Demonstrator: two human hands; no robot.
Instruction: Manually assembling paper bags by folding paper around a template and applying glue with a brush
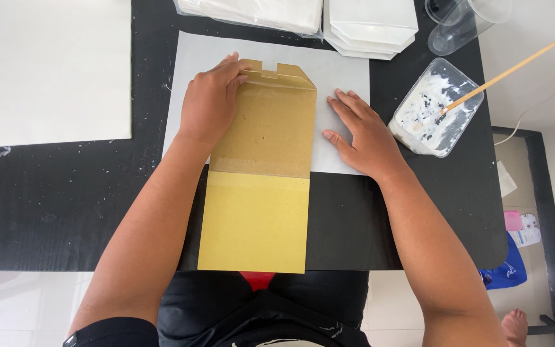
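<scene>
Brown cardboard folder [261, 173] lies on the black tabletop [52, 193], upper half over a white paper sheet [345, 71]. Left hand [210, 103] presses the folder's top-left corner, grip flat, holding nothing. Right hand [361, 132] rests open-palmed on the sheet, just right of the folder.

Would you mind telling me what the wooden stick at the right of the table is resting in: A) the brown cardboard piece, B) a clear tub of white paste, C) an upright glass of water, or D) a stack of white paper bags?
B: the wooden stick leans with its lower end in the clear tub of white paste, right of the right hand.
</scene>
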